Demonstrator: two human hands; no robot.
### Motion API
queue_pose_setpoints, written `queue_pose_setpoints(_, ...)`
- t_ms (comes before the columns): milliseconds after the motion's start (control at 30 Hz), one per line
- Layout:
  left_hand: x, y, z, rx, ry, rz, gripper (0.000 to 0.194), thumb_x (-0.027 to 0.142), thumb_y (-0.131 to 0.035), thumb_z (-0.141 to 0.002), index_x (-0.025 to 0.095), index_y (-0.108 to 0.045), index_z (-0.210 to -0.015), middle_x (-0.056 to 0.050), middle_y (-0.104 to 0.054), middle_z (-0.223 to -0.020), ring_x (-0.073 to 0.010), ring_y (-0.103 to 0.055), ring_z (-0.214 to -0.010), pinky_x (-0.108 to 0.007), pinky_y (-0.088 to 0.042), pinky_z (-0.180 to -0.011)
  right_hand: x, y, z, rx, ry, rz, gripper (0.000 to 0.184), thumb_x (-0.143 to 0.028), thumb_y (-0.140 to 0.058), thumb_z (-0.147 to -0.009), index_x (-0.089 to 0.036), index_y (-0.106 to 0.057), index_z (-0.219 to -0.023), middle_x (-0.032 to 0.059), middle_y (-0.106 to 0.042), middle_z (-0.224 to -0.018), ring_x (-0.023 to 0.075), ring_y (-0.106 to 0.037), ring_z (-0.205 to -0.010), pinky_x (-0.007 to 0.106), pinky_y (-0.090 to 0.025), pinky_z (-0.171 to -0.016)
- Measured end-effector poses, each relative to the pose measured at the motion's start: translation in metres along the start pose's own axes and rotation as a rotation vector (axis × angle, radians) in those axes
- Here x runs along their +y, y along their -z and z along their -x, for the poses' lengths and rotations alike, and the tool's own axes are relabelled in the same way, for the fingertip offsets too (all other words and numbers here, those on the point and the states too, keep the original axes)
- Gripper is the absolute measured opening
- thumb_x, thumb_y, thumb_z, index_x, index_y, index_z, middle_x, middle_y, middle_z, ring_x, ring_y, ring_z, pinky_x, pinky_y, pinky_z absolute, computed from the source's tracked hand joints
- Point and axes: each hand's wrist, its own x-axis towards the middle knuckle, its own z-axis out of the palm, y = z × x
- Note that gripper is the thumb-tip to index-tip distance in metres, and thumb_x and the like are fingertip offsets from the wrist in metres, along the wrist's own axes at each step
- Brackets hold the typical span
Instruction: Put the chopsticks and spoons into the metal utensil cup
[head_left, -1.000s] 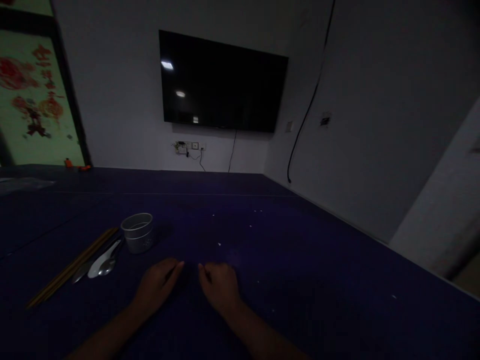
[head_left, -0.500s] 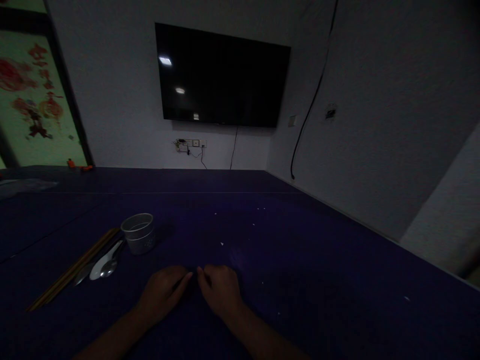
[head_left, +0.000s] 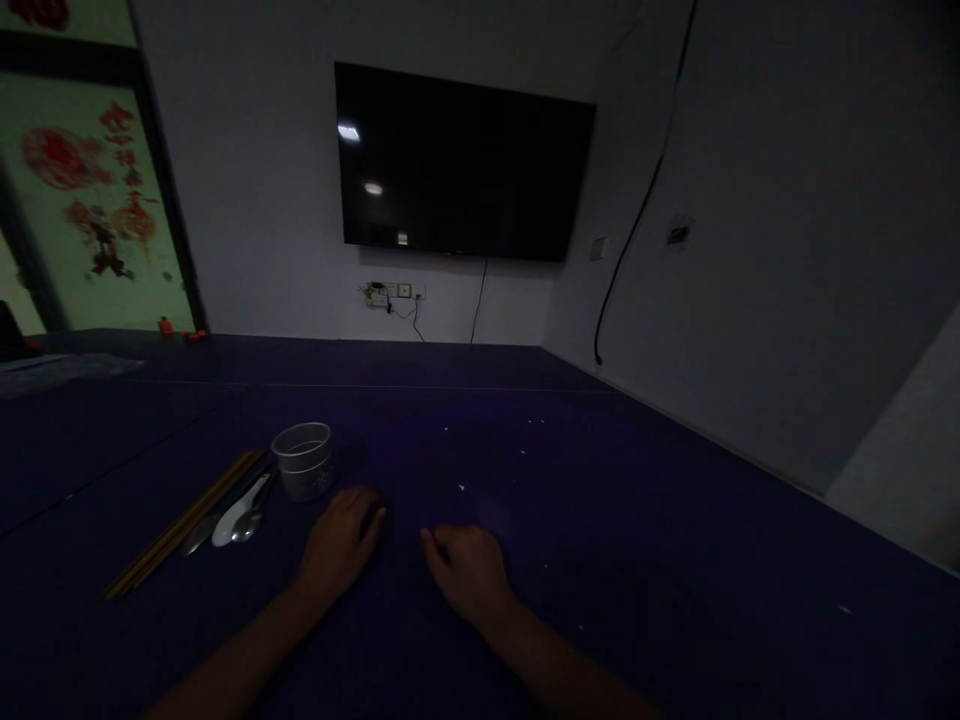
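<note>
Clearly, left hand (head_left: 339, 545): was just beside the cup on its near right side; its grip was slack, thumb and fingers apart.
Right hand (head_left: 469, 570): was farther right, well apart from the cup, fingers curled under; whether its grip was closed I could not tell.
Metal cup (head_left: 306, 478): stood upright on the dark purple tabletop (head_left: 675, 540), well short of the far edge.
Spoons: a white spoon (head_left: 225, 530) and a metal spoon (head_left: 246, 527) lay together left of the cup.
Chopsticks (head_left: 180, 527): lay slanting left of these, far ends near the cup.
Television (head_left: 465, 160): hung above the tabletop's far edge.
</note>
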Motion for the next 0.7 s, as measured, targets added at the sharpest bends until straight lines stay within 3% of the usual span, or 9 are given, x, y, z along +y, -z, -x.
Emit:
queue_pose_setpoints(100, -0.012, -0.001, -0.007, 0.012, 0.1, -0.065, 0.035, 0.034, -0.034, -0.089, 0.014, -0.06, -0.103, -0.011, -0.063, -0.11, -0.0239, -0.056, -0.103, -0.039, -0.044, -0.09, 0.001, 0.002, -0.001, -0.01, -0.007, 0.012, 0.041, -0.036, -0.038, -0.092, -0.02, -0.066, -0.066, 0.0026, -0.068, -0.062, 0.0125, -0.06, -0.053, 0.023, -0.026, -0.047)
queue_pose_setpoints(267, -0.027, 0.007, -0.014, 0.032, 0.174, -0.16, 0.036, 0.035, -0.034, -0.088, 0.014, -0.062, -0.097, -0.011, -0.066, -0.101, -0.0249, -0.06, -0.096, -0.038, -0.046, -0.085, 0.001, 0.003, -0.003, -0.044, -0.004, 0.026, 0.042, -0.037, -0.038, -0.092, -0.019, -0.065, -0.067, 0.002, -0.068, -0.064, 0.0128, -0.061, -0.057, 0.024, -0.027, -0.048)
queue_pose_setpoints(700, -0.021, 0.023, -0.015, 0.025, 0.094, -0.242, 0.035, 0.032, -0.034, -0.089, 0.012, -0.063, -0.091, -0.013, -0.067, -0.091, -0.024, -0.06, -0.086, -0.034, -0.045, -0.075, 0.006, 0.012, -0.01, -0.115, 0.0, 0.109, 0.038, -0.038, -0.038, -0.093, -0.02, -0.067, -0.076, 0.0037, -0.07, -0.075, 0.0154, -0.064, -0.067, 0.022, -0.035, -0.054)
